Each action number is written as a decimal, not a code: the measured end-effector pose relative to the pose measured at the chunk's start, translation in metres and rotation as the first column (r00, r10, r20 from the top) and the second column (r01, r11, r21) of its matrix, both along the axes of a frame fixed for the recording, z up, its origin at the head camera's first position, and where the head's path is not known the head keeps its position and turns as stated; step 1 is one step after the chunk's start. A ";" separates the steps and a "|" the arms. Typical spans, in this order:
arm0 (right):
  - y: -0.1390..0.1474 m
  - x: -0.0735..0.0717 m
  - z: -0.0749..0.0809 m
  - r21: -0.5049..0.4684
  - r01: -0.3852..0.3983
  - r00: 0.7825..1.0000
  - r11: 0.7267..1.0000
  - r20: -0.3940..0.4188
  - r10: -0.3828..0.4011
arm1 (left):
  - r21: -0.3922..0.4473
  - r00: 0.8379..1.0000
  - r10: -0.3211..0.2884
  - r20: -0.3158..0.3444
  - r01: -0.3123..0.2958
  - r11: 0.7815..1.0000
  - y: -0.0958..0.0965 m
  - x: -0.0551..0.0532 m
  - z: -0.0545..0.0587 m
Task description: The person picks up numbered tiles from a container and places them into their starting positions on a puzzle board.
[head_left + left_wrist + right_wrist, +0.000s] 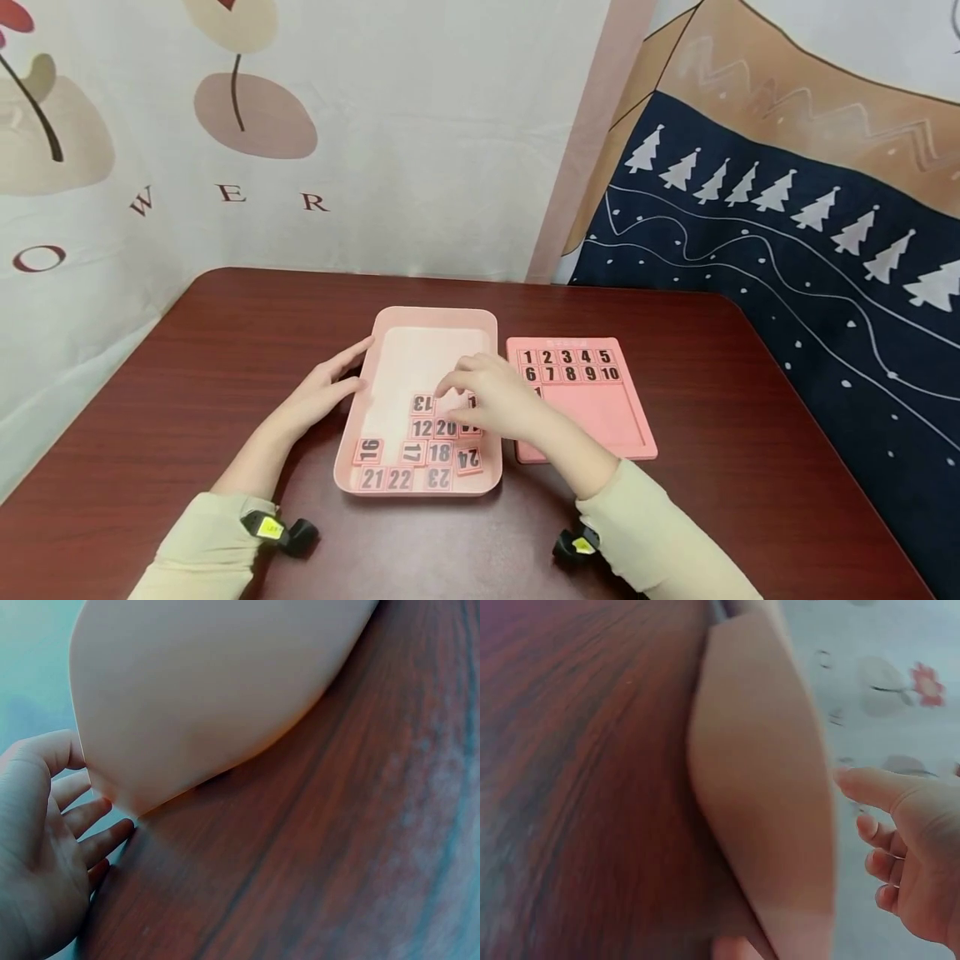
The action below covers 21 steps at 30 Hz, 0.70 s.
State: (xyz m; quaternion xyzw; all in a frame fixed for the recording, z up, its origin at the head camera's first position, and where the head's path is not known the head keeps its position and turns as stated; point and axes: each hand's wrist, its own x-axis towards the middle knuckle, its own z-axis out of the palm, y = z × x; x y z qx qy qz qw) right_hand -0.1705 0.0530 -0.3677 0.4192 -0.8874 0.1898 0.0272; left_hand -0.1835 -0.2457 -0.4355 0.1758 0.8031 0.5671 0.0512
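Tray [405, 358], pale pink, round-cornered; tiles [422, 428], pink-edged, dark-numbered, some upside down

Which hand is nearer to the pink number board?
Right. The right hand is over the pink tray, near the number board; the left hand is at the tray's opposite edge.

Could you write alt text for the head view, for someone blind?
A person's right hand is over number tiles in a pink tray, left hand touching its edge; a partly filled number board lies to the right.
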 end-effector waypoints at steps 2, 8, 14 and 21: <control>-0.011 -0.002 -0.004 0.062 -0.018 1.000 0.998 0.008 0.018 | 0.002 1.000 -0.001 -0.006 0.001 1.000 0.000 0.000 0.001; -0.028 -0.006 -0.016 0.175 -0.032 0.999 0.984 -0.003 0.033 | -0.003 1.000 0.003 -0.016 -0.003 1.000 0.001 -0.001 0.002; -0.032 -0.005 -0.023 0.196 -0.026 1.000 0.980 -0.004 0.027 | -0.026 0.999 0.012 -0.032 -0.013 1.000 0.001 -0.002 0.002; -0.035 -0.003 -0.023 0.209 0.025 1.000 0.977 -0.003 -0.025 | -0.019 1.000 0.014 -0.020 -0.014 1.000 0.001 -0.001 0.000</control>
